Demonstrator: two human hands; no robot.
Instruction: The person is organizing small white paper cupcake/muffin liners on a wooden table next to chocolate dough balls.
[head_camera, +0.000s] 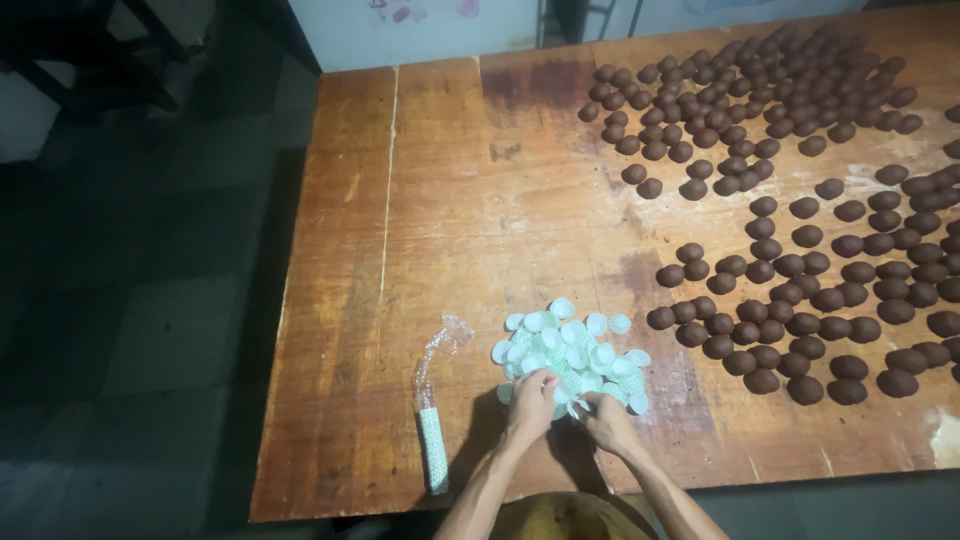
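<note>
Left hand (532, 395), right hand (605, 415) — one paper-cup pile (572, 350) — uncounted dough balls (800, 250).

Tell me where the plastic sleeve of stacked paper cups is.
In the head view, the plastic sleeve lies near the table's front edge, just left of the left hand and the loose cup pile.

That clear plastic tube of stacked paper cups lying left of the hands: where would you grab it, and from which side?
Probably around its filled lower half, coming down from above. The tube lies flat on the table, long and narrow, with the stacked cups in the near end; the far end is empty, crumpled wrap that would likely collapse. Fingers across its width should close on the firm part. The left hand is nearest.
</note>
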